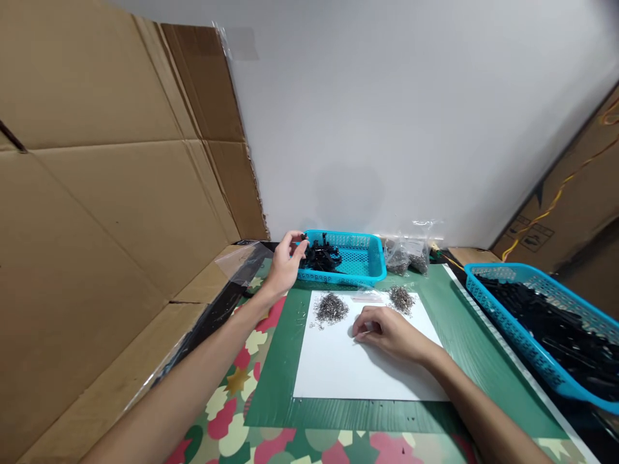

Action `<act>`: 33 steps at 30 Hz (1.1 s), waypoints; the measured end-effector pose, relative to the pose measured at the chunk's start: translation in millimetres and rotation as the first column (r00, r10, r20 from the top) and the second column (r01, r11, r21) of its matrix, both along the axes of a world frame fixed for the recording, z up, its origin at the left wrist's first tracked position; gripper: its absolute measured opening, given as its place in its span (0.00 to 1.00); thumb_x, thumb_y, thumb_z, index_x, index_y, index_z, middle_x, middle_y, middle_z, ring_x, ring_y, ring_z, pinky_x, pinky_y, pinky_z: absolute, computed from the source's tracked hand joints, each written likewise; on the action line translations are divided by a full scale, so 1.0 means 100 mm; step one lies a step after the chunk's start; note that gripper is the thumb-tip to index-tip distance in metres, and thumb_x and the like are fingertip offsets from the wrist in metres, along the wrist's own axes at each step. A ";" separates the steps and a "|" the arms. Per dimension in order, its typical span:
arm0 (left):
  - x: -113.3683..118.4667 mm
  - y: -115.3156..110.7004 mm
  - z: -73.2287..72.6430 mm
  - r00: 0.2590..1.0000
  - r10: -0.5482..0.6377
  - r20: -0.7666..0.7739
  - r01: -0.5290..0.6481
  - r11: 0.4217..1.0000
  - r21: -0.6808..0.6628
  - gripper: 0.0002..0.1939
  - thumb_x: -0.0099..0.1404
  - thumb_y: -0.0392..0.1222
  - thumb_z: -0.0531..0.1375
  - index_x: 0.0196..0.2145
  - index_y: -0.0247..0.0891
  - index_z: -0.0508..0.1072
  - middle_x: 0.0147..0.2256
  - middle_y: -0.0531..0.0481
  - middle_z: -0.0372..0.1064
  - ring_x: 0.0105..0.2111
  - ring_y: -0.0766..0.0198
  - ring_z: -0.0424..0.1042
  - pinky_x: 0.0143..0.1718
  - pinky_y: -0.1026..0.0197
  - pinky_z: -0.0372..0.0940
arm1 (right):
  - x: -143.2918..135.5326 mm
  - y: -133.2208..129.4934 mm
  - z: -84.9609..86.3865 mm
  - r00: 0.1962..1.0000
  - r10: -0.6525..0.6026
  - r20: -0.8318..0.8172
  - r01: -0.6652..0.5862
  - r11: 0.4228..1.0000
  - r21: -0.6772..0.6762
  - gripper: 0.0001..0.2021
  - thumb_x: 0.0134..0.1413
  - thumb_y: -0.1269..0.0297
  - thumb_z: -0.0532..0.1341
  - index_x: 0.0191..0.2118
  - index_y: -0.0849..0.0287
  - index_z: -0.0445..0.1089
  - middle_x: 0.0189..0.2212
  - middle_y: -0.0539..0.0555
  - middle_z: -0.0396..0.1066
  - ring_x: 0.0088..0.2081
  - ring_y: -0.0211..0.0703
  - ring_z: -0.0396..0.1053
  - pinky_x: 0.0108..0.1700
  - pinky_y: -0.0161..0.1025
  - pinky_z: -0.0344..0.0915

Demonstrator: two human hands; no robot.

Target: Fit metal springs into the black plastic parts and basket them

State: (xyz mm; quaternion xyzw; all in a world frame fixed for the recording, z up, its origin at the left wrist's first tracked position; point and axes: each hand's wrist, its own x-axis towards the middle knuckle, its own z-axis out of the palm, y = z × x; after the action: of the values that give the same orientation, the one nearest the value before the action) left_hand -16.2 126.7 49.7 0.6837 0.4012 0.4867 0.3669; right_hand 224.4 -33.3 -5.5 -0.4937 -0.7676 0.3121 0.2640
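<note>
My left hand [286,263] is over the left end of a small blue plastic basket [376,274]. Its thumb and fingers are pinched together, with a small black part [304,238] at the tips. More black plastic parts [325,256] lie heaped in that basket. Above a white sheet of paper [333,367], my right hand [387,330] has thumb and forefinger closed in a pinch; what is between them, if anything, is too small to make out. Two piles of tiny metal pieces, a left pile [331,308] and a right pile [401,299], sit on the sheet's far part.
On the right stands a larger blue basket [512,316] full of long black parts [556,328]. Clear bags of small pieces [409,256] rest against the wall. A green mat [275,380] lies under the paper. Cardboard [120,193] walls the left side.
</note>
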 end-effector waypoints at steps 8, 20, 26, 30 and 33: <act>0.03 -0.84 -0.23 0.853 -0.271 0.445 0.471 0.767 -0.436 0.12 0.75 0.49 0.58 0.46 0.37 0.68 0.31 0.52 0.60 0.25 0.68 0.59 0.29 0.66 0.60 | -0.03 0.04 -0.10 0.996 0.019 -0.083 -0.021 1.000 -0.019 0.04 0.59 0.69 0.70 0.36 0.53 0.84 0.35 0.50 0.78 0.33 0.40 0.71 0.37 0.36 0.62; 0.01 -1.11 -0.36 0.690 -0.235 0.684 0.696 0.474 -0.539 0.13 0.73 0.40 0.64 0.50 0.30 0.78 0.34 0.49 0.65 0.23 0.74 0.59 0.23 0.71 0.55 | 0.01 0.02 -0.08 0.996 -0.046 -0.078 0.043 0.998 -0.039 0.04 0.61 0.65 0.68 0.39 0.56 0.82 0.33 0.50 0.78 0.33 0.40 0.69 0.36 0.36 0.61; 0.07 -1.15 -0.38 0.772 -0.291 0.565 0.622 0.526 -0.580 0.23 0.70 0.52 0.67 0.57 0.38 0.73 0.28 0.51 0.68 0.22 0.72 0.58 0.20 0.69 0.44 | -0.06 -0.01 -0.06 0.998 -0.065 0.025 0.065 0.998 0.000 0.06 0.59 0.70 0.66 0.37 0.53 0.82 0.35 0.50 0.78 0.35 0.42 0.72 0.38 0.37 0.61; 0.08 -1.18 -0.44 0.779 -0.341 0.526 0.622 0.526 -0.580 0.24 0.71 0.56 0.65 0.56 0.40 0.71 0.27 0.53 0.67 0.22 0.72 0.57 0.22 0.68 0.43 | -0.07 -0.04 -0.03 0.995 -0.056 0.088 0.057 0.998 -0.008 0.06 0.61 0.70 0.63 0.37 0.54 0.79 0.36 0.51 0.77 0.35 0.43 0.71 0.38 0.38 0.61; 0.07 -1.19 -0.48 0.761 -0.373 0.531 0.646 0.512 -0.566 0.23 0.70 0.56 0.66 0.56 0.41 0.71 0.29 0.53 0.68 0.23 0.72 0.57 0.24 0.67 0.46 | -0.05 -0.07 -0.04 0.990 -0.060 0.129 0.062 0.998 -0.016 0.05 0.62 0.69 0.61 0.39 0.54 0.75 0.37 0.51 0.76 0.35 0.43 0.69 0.38 0.38 0.60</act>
State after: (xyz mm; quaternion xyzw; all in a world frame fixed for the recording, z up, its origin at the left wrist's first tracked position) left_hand -9.2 8.1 1.2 0.4737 0.2649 0.2661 0.7966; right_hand 219.5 -40.3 -9.8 -0.5385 -0.7643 0.2793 0.2187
